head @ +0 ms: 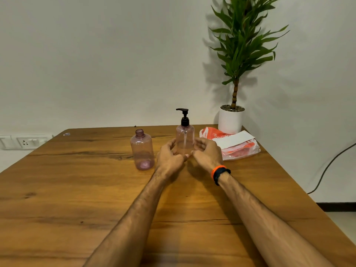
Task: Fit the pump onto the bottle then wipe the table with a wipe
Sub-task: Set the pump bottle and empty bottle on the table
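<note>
Hands cup the pump-topped bottle point(185, 139) upright mid-table: left hand point(169, 157) and right hand point(207, 152) curl around its base. Open-necked bottle point(142, 150) stands just beside at nine o'clock; wipe pack point(234, 146) lies near at three o'clock, by the table point(77, 189) edge.

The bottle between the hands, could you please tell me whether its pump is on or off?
On. The black pump sits upright on the bottle's neck, its tube visible inside.

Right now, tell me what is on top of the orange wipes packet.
A white sheet lies across the top of the orange wipes packet. What the sheet covers of the packet's top, such as its opening, cannot be seen. A white plant pot stands behind it.
</note>
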Motion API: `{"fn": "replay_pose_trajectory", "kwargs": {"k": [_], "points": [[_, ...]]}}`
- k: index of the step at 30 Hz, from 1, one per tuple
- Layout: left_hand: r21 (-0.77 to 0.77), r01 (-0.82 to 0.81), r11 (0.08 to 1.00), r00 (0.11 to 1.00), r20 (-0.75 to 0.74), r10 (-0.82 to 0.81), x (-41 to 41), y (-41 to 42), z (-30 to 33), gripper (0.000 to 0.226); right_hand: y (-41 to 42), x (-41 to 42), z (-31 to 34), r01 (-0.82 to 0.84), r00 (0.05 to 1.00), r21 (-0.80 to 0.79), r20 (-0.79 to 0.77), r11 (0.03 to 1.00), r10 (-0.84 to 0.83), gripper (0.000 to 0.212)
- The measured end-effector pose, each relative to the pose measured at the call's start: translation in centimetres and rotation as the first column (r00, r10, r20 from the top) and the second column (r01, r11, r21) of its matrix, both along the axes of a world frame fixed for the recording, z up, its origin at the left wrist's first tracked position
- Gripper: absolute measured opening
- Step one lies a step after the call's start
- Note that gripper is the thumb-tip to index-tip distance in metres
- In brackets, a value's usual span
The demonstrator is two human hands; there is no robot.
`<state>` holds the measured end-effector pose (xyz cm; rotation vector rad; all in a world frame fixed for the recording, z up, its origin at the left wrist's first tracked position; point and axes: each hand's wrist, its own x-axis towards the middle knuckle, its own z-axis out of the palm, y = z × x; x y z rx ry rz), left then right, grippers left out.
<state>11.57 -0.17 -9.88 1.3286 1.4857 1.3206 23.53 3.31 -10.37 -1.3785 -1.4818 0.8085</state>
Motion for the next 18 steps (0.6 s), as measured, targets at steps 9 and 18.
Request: {"fn": "replay_pose_trajectory", "kwargs": {"k": [9, 18], "points": [[0.128, -0.178, 0.976, 0.967, -0.162, 0.197, -7.1, -6.3, -1.6, 0.043, -2.8, -2.5, -1.2, -0.07, 0.997, 0.13, 0.048, 0.989, 0.064, 0.031], [0.086, -0.23, 0.969, 0.709, -0.667, 0.227, -15.3, -7.1, -3.8, 0.058, -3.0, -10.9, -1.4, -0.112, 0.971, 0.173, 0.228, 0.979, 0.07, 0.08]]}}
